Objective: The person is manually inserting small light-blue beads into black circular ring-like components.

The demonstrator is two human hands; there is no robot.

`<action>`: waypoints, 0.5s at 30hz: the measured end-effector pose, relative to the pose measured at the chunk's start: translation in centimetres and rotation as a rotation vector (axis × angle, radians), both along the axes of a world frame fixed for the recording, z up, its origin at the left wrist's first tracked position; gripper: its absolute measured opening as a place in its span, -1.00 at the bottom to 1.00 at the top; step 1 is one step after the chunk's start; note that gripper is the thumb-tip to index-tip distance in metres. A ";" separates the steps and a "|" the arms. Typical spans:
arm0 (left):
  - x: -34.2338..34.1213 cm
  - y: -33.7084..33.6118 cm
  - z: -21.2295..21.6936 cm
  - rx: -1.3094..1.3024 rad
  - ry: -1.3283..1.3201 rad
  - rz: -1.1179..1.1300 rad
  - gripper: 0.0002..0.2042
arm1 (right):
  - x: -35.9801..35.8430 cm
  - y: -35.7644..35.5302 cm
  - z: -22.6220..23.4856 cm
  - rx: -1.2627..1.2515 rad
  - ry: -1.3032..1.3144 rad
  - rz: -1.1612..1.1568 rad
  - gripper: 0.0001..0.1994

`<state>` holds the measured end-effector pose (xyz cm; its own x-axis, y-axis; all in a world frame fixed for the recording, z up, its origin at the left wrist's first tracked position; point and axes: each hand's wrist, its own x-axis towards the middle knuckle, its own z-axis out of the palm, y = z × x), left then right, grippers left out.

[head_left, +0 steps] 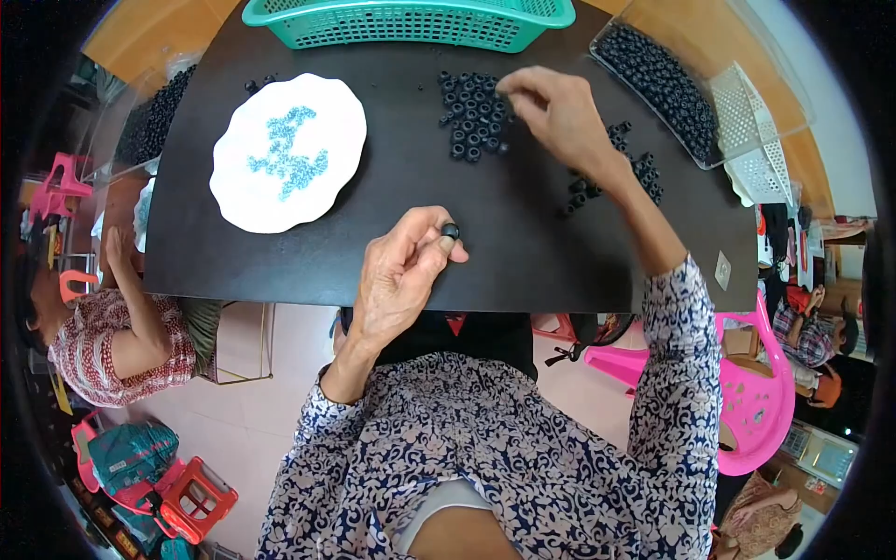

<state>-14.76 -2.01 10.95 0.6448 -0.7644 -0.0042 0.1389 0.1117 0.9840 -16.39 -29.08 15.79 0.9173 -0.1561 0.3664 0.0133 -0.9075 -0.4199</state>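
Close to the table's front edge, my left hand (399, 271) is closed on a small round black plastic piece (450, 231), pinched at the thumb and fingertips. My right hand (558, 110) reaches over the table at the right edge of a pile of black ring-like pieces (471, 112). Its fingers are bent, with thumb and forefinger tips apart, and I make out nothing between them. Under and beside my right wrist lies a second, looser group of black pieces (646, 175). A white scalloped plate (245, 201) with small clear-blue beads (289, 154) stands to the left.
A green plastic basket (411, 26) stands at the table's far edge. Clear bins of black pieces stand at the far right (658, 89) and far left (154, 121), with a white perforated basket (751, 131) by the right one. Another person (121, 345) sits at left; a pink chair (747, 401) stands right.
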 end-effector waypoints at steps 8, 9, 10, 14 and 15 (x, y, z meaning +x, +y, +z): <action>-0.1 -0.1 -0.1 0.002 -0.045 -0.011 -0.87 | 4.7 -3.6 -1.1 -0.108 0.097 0.073 -0.80; -0.1 -0.2 -0.2 0.001 -0.042 -0.014 -0.87 | 4.8 -3.9 -1.2 -0.109 0.120 0.088 -0.79; -0.1 -0.1 -0.4 -0.008 -0.036 -0.011 -0.87 | 5.0 -3.5 -1.3 -0.104 0.143 0.112 -0.79; 0.0 0.0 -0.6 -0.020 0.004 -0.006 -0.86 | 4.5 -3.2 -0.8 -0.167 0.248 0.079 -0.78; 0.0 0.0 -0.5 -0.020 0.006 -0.007 -0.86 | 4.3 -3.2 -1.0 -0.174 0.250 0.086 -0.78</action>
